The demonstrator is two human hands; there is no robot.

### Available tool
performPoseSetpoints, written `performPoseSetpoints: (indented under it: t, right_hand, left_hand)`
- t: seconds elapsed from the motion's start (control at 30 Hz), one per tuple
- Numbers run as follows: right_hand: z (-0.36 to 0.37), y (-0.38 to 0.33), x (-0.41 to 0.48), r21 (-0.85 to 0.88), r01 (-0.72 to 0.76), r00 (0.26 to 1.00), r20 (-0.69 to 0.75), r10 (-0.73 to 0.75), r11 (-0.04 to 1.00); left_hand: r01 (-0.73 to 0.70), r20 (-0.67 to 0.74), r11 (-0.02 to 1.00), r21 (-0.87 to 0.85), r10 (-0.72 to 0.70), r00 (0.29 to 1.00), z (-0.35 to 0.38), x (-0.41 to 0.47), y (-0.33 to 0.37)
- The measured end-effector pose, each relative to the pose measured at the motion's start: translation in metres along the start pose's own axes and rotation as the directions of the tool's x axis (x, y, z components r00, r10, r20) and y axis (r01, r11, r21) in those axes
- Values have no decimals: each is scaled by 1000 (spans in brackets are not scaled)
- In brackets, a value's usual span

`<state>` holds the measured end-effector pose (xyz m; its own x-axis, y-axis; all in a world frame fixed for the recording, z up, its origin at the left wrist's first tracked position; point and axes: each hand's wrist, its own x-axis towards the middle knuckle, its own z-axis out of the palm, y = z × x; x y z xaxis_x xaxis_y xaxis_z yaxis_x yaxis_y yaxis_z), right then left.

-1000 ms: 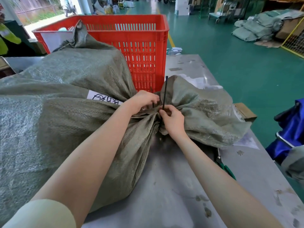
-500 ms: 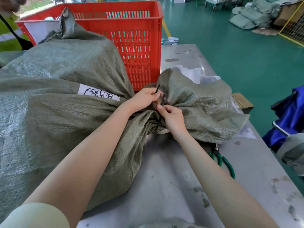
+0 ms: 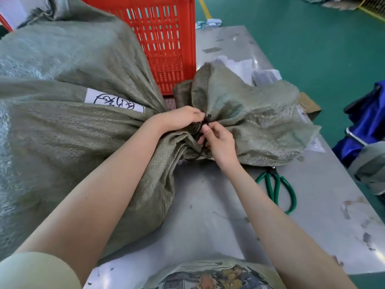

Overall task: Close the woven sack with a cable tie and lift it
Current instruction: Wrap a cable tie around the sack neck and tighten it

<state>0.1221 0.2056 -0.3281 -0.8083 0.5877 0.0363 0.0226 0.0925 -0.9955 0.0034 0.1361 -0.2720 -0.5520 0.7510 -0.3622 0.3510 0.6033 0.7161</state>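
A big grey-green woven sack point(image 3: 68, 130) lies on its side on the metal table point(image 3: 325, 207), a white handwritten label point(image 3: 113, 101) on it. Its neck is gathered at the middle, and the loose mouth fabric point(image 3: 252, 119) fans out to the right. A black cable tie point(image 3: 205, 130) runs around the gathered neck, with a short end sticking up. My left hand point(image 3: 179, 119) clamps the neck from the left, fingers at the tie. My right hand point(image 3: 218, 142) pinches the tie from the right.
A red plastic crate point(image 3: 166, 36) stands right behind the sack. Green-handled scissors point(image 3: 279, 188) lie on the table to the right of my right forearm. White papers point(image 3: 239, 67) lie behind the sack mouth. A blue object point(image 3: 366, 126) sits off the table's right edge, above green floor.
The tie's long tail stood upright a second ago; now it is bent down and only a short end shows above the neck. Both hands have stayed at the neck. The camera has tilted downward.
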Motion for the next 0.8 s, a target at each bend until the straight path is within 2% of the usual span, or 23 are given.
performPoseSetpoints:
  t: [0.17, 0.3, 0.53, 0.8]
  right_hand:
    - [-1, 12, -13, -91, 6, 998, 68, 0, 996]
    - [0, 14, -19, -5, -59, 995, 85, 60, 998]
    - [4, 18, -23, 28, -20, 996, 92, 18, 999]
    - [5, 19, -24, 94, -33, 995, 99, 24, 995]
  left_hand:
    - [10, 30, 999, 39, -12, 999, 1, 2, -1]
    - [15, 105, 998, 67, -22, 994, 3, -1, 1]
    - [-36, 179, 986, 165, 6, 984, 4, -3, -1]
    - [-30, 192, 966, 258, -21, 981, 9, -2, -2]
